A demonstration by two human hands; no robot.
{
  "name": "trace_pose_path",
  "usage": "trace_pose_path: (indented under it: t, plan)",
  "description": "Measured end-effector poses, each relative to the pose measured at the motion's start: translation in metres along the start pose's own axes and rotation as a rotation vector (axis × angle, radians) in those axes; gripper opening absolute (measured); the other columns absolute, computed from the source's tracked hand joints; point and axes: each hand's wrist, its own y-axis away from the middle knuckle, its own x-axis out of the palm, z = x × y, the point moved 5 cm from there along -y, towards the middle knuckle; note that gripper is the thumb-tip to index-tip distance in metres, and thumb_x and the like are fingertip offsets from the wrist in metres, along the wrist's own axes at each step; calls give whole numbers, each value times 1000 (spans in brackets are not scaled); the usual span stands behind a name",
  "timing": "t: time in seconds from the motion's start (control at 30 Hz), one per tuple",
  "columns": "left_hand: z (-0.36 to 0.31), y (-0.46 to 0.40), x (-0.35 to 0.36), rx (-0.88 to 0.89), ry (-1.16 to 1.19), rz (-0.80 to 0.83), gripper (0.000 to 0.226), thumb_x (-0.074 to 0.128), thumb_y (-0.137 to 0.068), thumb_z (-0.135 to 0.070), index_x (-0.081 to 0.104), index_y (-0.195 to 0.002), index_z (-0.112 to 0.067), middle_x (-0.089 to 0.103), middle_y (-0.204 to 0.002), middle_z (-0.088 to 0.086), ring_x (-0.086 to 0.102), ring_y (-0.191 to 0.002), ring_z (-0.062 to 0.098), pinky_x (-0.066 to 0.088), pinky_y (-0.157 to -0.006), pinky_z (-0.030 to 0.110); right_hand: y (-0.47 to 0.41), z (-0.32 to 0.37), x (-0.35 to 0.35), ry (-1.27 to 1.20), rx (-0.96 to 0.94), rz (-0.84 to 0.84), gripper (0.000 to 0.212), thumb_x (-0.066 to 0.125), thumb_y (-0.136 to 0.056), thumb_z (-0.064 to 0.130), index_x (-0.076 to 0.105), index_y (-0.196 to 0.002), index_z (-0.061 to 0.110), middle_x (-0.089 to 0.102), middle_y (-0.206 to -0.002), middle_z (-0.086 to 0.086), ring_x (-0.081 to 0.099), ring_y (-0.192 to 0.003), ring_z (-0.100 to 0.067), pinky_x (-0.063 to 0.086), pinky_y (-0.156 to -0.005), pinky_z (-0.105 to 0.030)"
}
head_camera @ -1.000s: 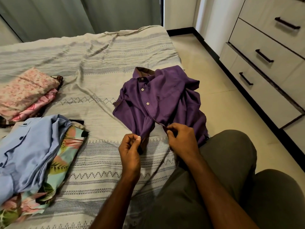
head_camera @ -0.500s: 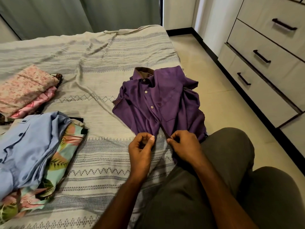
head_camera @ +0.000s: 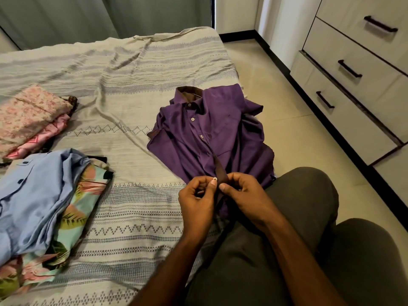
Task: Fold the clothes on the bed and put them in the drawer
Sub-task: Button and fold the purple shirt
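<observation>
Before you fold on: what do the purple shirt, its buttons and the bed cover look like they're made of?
Purple shirt: thin woven cloth with a slight sheen, maybe satin-like cotton or a blend; it creases softly.
Buttons: small, pale and glossy, probably plastic; the left hand pinches one.
Bed cover: matte, coarser weave with woven grey bands, likely cotton.

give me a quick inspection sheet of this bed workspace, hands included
surface: bed with striped beige cover, wrinkled.
job's things: purple button-up shirt lies collar away, near the right edge, lower front unbuttoned.
clutter: light blue shirt over a tropical print garment; folded pink floral clothes at far left.
grippers: left hand pinches a white button; right hand pinches the placket beside it.
cables: nothing seen.
surroundings: white drawer unit with dark handles, drawers closed; tiled floor; grey curtain.
</observation>
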Motion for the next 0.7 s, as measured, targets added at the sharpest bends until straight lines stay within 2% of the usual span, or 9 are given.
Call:
trace_pose_path:
  t: [0.2,0.33,0.43,0.5,0.63,0.7]
  plan:
    - [4,1,1,47,-41,26,12,69,-92,-2,73,-84,-11,73,-78,5,71,-75,18,56,-68,30,-2,-3,-1,125,-26,-121,7,65,-97,20,71,-98,18,74,-91,2,71,-86,-13,60,-83,-37]
    - [10,2,0,93,-108,8,6,72,-88,-12,76,-86,-15,75,-82,3,73,-78,23,61,-72,48,-2,-4,-4,229,-51,-233,6,67,-95,21,70,-90,18,72,-84,2,69,-78,-11,59,-73,-29]
    - [9,2,1,133,-153,-16,6,71,-86,-11,77,-85,-14,74,-81,2,73,-77,19,60,-71,50,-1,-3,-3,271,-66,-260,5,67,-95,21,70,-91,19,71,-82,6,67,-74,-5,53,-63,-18]
    - [8,1,3,138,-165,-14,6,71,-86,-12,77,-85,-13,75,-81,1,73,-77,18,60,-71,50,-1,-3,-4,240,-70,-251,5,68,-94,19,72,-94,21,72,-84,9,68,-76,-2,52,-65,-14]
    - [11,-1,3,116,-181,-24,6,73,-86,-9,77,-85,-12,75,-80,0,73,-76,17,60,-72,49,-3,-5,-5,214,-66,-239,10,67,-94,16,74,-95,23,74,-84,10,69,-79,-2,55,-70,-19]
    - [12,-2,3,114,-187,-29,6,73,-86,-10,77,-84,-13,75,-79,0,73,-75,17,59,-71,49,-3,-7,-4,202,-56,-239,10,67,-94,16,74,-96,23,74,-85,9,70,-80,-4,59,-75,-27]
